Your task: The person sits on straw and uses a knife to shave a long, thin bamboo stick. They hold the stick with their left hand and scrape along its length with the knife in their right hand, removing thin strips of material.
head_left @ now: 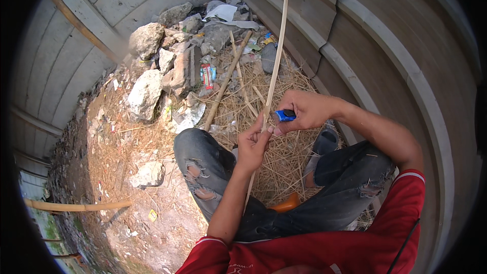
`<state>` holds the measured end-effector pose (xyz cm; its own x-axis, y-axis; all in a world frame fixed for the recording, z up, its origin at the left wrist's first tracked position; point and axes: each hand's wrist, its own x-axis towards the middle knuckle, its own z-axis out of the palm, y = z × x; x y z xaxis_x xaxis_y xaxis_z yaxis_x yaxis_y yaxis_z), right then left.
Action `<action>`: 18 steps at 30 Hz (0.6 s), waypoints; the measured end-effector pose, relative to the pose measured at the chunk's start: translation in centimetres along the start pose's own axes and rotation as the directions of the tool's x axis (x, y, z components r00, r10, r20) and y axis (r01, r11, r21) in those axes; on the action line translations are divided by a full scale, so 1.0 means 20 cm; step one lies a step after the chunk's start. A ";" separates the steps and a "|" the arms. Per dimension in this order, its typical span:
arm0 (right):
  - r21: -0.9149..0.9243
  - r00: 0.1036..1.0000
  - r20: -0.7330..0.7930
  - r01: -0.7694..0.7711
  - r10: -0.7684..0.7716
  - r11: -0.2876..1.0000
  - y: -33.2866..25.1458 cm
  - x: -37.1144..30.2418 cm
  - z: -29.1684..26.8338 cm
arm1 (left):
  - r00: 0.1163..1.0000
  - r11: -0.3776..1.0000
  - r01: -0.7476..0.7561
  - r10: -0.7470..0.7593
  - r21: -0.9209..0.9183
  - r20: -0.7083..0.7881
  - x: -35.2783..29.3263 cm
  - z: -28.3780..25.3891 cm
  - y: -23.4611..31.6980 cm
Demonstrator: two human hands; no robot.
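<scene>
A long, thin, pale bamboo strip (278, 61) runs from the top of the view down past my knees, nearly upright. My left hand (252, 144) is closed round it, thumb and fingers pinching it at about knee height. Just to the right, my right hand (302, 111) grips a small blue tool (285, 115) with a black part, perhaps a cutter knife. Its working end is hidden by the fingers. The right thumb and fingertips come close to the strip beside the left fingertips; whether they touch it I cannot tell.
Thin shavings (284, 167) cover the ground between my bent legs, with an orange object (286, 203) partly under one leg. Ahead lie bamboo poles (228, 81), rocks (145, 94) and litter (207, 76). A corrugated metal wall (401, 71) stands close on the right.
</scene>
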<state>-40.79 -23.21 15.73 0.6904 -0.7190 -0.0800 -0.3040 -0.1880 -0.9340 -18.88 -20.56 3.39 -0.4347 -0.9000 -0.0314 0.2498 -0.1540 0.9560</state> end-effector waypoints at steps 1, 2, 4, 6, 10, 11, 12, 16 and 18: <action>-0.072 1.000 -0.003 -0.008 0.008 0.997 -0.01 0.00 -0.01 | 1.000 0.996 0.024 -0.024 -0.083 0.008 0.00 0.00 0.01; -0.144 1.000 -0.007 -0.017 0.016 0.989 -0.04 -0.01 -0.02 | 0.999 0.985 0.049 -0.046 -0.165 0.019 0.00 0.00 0.01; -0.319 0.987 -0.158 -0.046 -0.005 0.947 -0.11 -0.01 -0.04 | 0.996 0.961 0.089 -0.082 -0.263 0.040 -0.02 0.00 0.07; -0.503 0.893 -0.438 -0.148 -0.104 0.852 -0.16 -0.03 -0.07 | 0.991 0.945 0.125 -0.106 -0.303 0.080 -0.04 0.02 0.14; -0.566 0.783 -0.614 -0.351 -0.098 0.746 -0.09 -0.03 -0.13 | 0.982 0.938 0.170 -0.135 -0.303 0.135 -0.05 0.05 0.16; -0.571 0.763 -0.639 -0.391 -0.092 0.722 -0.08 -0.04 -0.15 | 0.980 0.937 0.173 -0.132 -0.302 0.150 -0.05 0.06 0.16; -0.571 0.744 -0.663 -0.430 -0.084 0.699 -0.11 -0.03 -0.15 | 0.977 0.937 0.179 -0.134 -0.301 0.163 -0.06 0.06 0.16; -0.541 0.714 -0.699 -0.495 -0.037 0.680 -0.13 -0.04 -0.14 | 0.979 0.951 0.168 -0.130 -0.260 0.159 -0.05 0.05 0.12; -0.644 0.825 -0.564 -0.420 -0.026 0.639 -0.13 -0.05 0.01 | 0.980 0.945 0.177 -0.143 -0.274 0.142 -0.04 0.04 0.12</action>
<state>-40.58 -21.98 18.20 0.2070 -0.9660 0.1549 -0.9073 -0.2487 -0.3389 -18.69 -19.91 6.04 -0.5840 -0.8019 -0.1258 0.3963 -0.4169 0.8180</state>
